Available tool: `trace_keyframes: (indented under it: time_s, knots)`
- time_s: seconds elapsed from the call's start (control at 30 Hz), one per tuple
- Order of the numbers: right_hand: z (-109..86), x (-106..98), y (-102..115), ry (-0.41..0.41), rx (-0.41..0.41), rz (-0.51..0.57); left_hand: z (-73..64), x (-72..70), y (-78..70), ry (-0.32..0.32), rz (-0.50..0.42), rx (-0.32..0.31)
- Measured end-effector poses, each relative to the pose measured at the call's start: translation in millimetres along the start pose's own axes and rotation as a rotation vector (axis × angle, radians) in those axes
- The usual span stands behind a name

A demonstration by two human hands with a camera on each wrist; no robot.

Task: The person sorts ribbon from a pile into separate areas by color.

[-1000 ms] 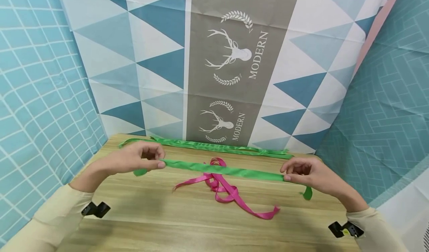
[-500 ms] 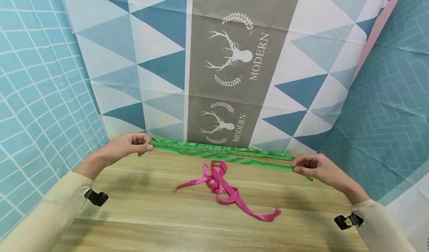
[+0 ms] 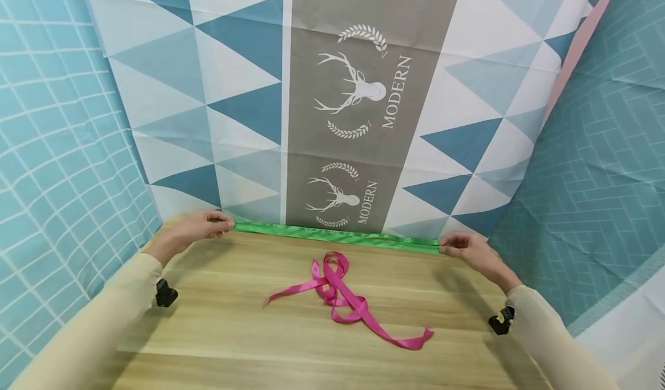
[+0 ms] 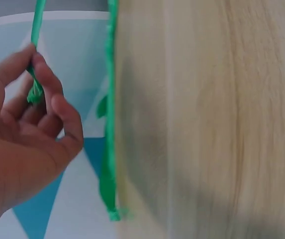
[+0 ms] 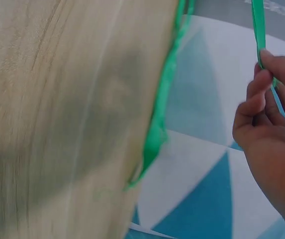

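Observation:
A green ribbon (image 3: 337,237) is stretched taut between my two hands along the far edge of the table. My left hand (image 3: 194,231) pinches its left part between thumb and fingers; in the left wrist view a short crumpled end (image 4: 35,93) hangs below the pinch. On the other side, my right hand (image 3: 475,257) pinches the ribbon, and its tail (image 5: 280,107) trails under the fingers. More green ribbon (image 4: 111,149) lies along the table's back edge, mostly overlapped by the held one in the head view. A loosely looped pink ribbon (image 3: 358,308) lies nearer me.
The wooden table (image 3: 249,332) ends at a hanging cloth (image 3: 239,113) with triangles and deer heads. A blue tile-patterned cloth (image 3: 57,147) stands on the left, a teal one (image 3: 597,176) on the right. Each wrist wears a small black camera (image 3: 166,293).
Both hands have carried the stretched green ribbon away from me, from above the pink ribbon to the back edge, alongside the other green ribbon. The pink ribbon stays in place.

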State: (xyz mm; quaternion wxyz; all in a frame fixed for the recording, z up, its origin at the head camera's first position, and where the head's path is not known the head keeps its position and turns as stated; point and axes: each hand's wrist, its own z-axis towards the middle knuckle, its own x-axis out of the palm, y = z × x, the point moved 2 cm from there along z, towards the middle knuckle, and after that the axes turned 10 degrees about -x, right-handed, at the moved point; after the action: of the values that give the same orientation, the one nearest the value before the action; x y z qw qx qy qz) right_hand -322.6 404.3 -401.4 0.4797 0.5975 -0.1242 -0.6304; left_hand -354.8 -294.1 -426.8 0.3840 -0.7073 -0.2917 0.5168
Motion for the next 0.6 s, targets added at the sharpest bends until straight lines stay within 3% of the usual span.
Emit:
trace_keyframes:
  time_s: [0.3, 0.6]
  knots:
    - [30.1, 28, -40, -0.020, 0.092, -0.031, 30.0, 17.5, 6.0, -0.106, 0.116, -0.008]
    - [42.5, 44, -64, -0.031, 0.123, -0.084, 45.9, 24.4, 14.3, -0.181, 0.178, -0.097]
